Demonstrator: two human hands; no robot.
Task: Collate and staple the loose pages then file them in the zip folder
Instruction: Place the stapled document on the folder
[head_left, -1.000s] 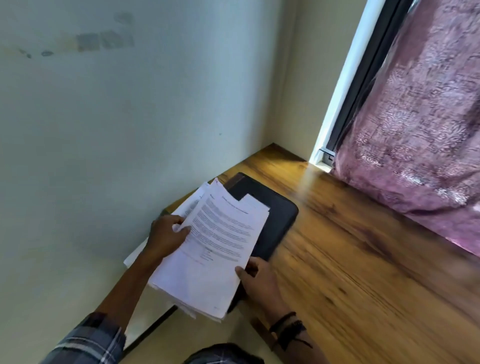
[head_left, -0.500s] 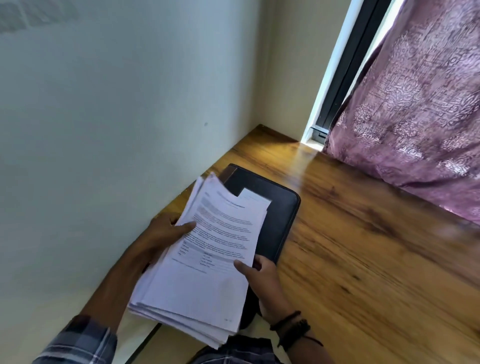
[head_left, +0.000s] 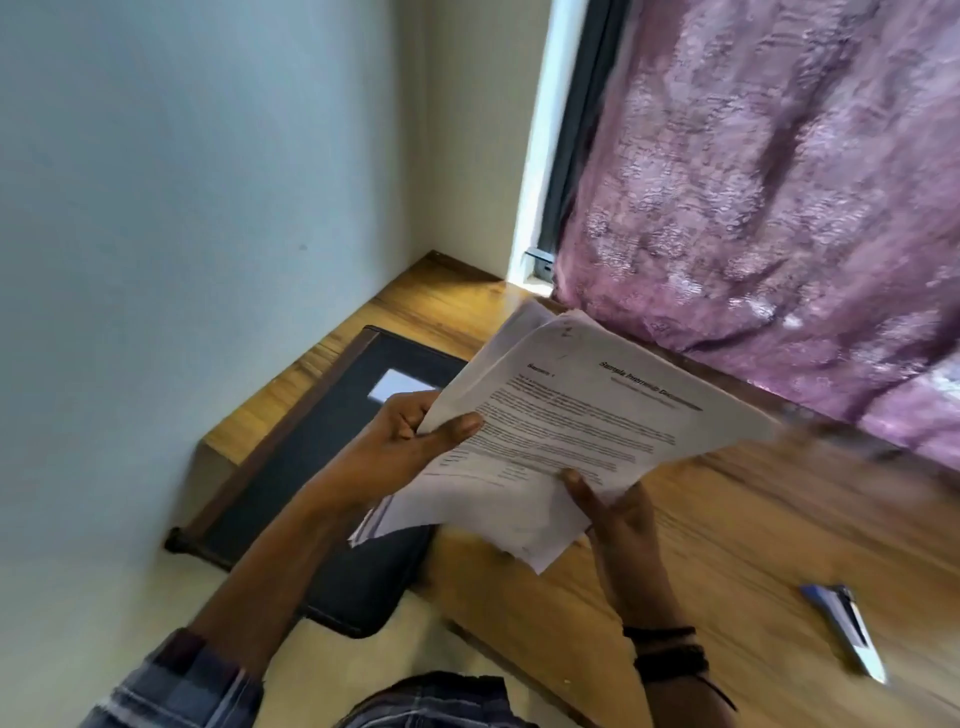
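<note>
A stack of loose white printed pages (head_left: 566, 431) is held in the air over the wooden desk, tilted and turned to the right. My left hand (head_left: 400, 447) grips its left edge, thumb on top. Lower down, my right hand (head_left: 618, 525) holds the stack's bottom edge. A black zip folder (head_left: 322, 467) with a small white label lies flat at the desk's left end, against the wall, partly under my left arm. A blue and silver stapler (head_left: 844, 629) lies on the desk at the lower right.
The wooden desk (head_left: 727, 561) runs along a window hung with a purple patterned curtain (head_left: 779, 182). A pale wall (head_left: 182, 208) closes off the left side. The folder overhangs the desk's near edge.
Both hands have lifted the pages off the folder and swung them to the right. The folder's label is now uncovered. The camera has turned right, bringing the stapler into view.
</note>
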